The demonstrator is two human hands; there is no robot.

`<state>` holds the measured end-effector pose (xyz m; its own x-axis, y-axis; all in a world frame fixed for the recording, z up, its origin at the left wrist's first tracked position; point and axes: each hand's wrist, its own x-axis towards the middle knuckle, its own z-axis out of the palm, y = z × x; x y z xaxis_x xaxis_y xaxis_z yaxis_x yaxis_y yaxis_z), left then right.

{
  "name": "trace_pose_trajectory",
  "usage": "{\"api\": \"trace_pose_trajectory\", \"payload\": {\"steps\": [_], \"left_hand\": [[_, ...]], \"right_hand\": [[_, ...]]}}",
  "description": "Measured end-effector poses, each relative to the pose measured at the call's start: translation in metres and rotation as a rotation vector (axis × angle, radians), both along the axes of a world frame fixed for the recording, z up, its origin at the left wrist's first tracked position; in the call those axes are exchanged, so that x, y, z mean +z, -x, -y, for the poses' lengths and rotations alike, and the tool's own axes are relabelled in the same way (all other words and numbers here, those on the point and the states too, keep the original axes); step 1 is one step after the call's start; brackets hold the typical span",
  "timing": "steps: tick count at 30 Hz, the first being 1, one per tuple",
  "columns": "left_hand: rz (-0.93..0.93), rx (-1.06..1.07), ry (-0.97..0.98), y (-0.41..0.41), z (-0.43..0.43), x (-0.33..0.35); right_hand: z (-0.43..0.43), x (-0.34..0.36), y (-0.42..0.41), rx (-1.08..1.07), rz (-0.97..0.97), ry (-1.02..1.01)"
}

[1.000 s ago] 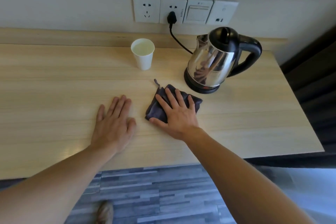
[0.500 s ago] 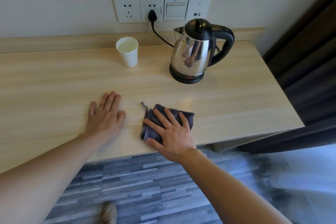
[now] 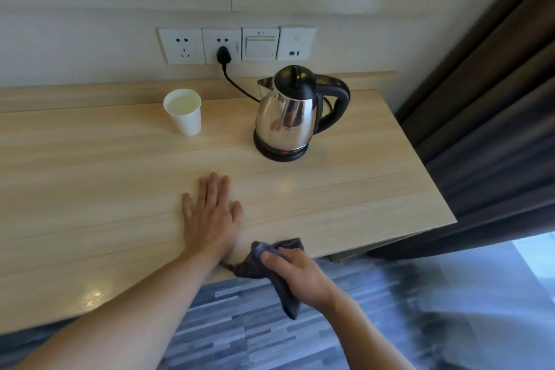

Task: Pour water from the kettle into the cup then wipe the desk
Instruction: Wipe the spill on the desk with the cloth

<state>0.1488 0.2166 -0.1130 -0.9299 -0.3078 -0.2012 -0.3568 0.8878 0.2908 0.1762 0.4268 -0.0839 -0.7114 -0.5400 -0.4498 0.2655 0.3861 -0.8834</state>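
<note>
cup (image 3: 183, 112): on surface (image 3: 90, 189), back, left of kettle (image 3: 288, 120)
cloth (image 3: 270, 267): at surface's front edge, part hanging off

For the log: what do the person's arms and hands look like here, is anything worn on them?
Both hands are bare: the left hand and right hand show no gloves, and no rings are visible. Both forearms are uncovered as far as the frame shows, with no sleeves, watch or bands in view. No markings or cables show on them.
</note>
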Motion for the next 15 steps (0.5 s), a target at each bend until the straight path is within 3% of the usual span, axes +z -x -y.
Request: {"api": "trace_pose_trajectory", "payload": {"steps": [5,7,11,15], "left_hand": [[0.021,0.006,0.058,0.002,-0.001,-0.006],[0.028,0.003,0.068,0.004,0.000,-0.006],[0.050,-0.004,0.080,0.005,-0.001,-0.005],[0.059,-0.006,0.097,0.006,-0.002,-0.007]], "right_hand": [[-0.033,0.038,0.059,-0.258,0.181,0.133],[-0.040,0.055,0.093,-0.397,0.106,0.093],[-0.031,0.061,0.154,-0.415,-0.257,-0.267],[-0.019,0.006,0.170,0.055,-0.493,-0.788]]}}
